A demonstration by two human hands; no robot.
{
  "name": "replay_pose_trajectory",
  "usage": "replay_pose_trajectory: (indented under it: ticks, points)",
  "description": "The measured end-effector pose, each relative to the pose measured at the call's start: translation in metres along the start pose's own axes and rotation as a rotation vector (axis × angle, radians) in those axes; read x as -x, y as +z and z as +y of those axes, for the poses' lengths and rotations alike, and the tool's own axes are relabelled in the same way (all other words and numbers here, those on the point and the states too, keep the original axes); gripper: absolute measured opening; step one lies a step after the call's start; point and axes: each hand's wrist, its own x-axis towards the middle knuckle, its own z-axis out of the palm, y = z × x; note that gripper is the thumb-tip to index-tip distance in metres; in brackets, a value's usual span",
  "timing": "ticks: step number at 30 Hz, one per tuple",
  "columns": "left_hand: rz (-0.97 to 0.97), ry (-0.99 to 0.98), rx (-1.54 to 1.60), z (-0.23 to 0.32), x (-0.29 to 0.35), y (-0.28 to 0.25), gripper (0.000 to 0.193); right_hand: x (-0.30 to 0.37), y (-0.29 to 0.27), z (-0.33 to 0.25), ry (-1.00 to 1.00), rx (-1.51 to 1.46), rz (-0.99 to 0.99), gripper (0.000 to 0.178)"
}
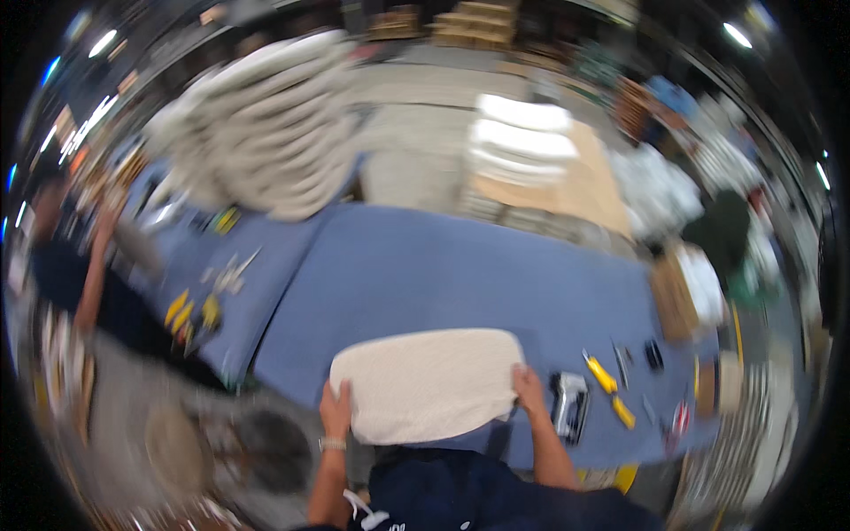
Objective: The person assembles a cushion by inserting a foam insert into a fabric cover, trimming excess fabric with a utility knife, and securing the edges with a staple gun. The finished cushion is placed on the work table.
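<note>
The folded white towel [428, 382] appears soft, limp and light. The left hand [335, 410] and right hand [528, 389] each pinch a near corner, fingers closed on it.

A blue-covered surface [460, 265] is seen, carrying a folded white towel [428, 382] at its near edge. A grey stapler-like tool [569, 404] and a yellow-handled tool [609, 388] are laid beside it.

Folded towel [427, 382] on desk [460, 265], lower centre; stapler [568, 403] right of it; towel stack [266, 124] upper left.
</note>
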Motion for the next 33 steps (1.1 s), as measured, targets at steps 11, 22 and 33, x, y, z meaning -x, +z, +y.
replay_pose_trajectory:
  ticks: [11, 22, 33]
  points:
    - [-0.167, 0.019, -0.255, -0.030, 0.028, 0.016, 0.074, 0.076, 0.025, 0.020, 0.200, 0.097, 0.233, 0.066]
    - [-0.449, -0.073, 0.132, -0.093, -0.047, 0.006, 0.043, 0.094, 0.043, 0.015, 0.327, -0.043, 0.268, 0.072]
    - [-0.913, -0.261, 0.092, -0.089, -0.093, -0.021, 0.037, 0.223, 0.124, 0.024, 0.415, -0.245, 0.763, 0.055]
